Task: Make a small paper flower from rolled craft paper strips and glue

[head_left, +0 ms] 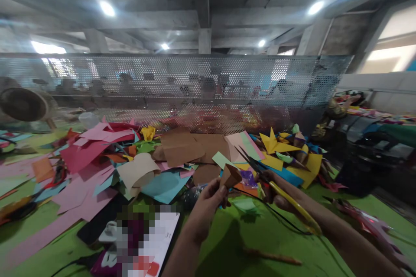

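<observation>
left hand (212,198): pinching cone (231,176), mouth upward | right hand (282,182): gripping scissors (290,202), blades up-left

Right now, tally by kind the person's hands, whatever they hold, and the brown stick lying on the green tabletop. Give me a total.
Hands: 2 (left hand, right hand)
Brown paper cone: 1
Yellow-handled scissors: 1
Brown stick: 1
Total: 5

Cone (230,176): matt paper. Scissors (255,165): metal blades, smooth plastic handles (291,205).
</observation>
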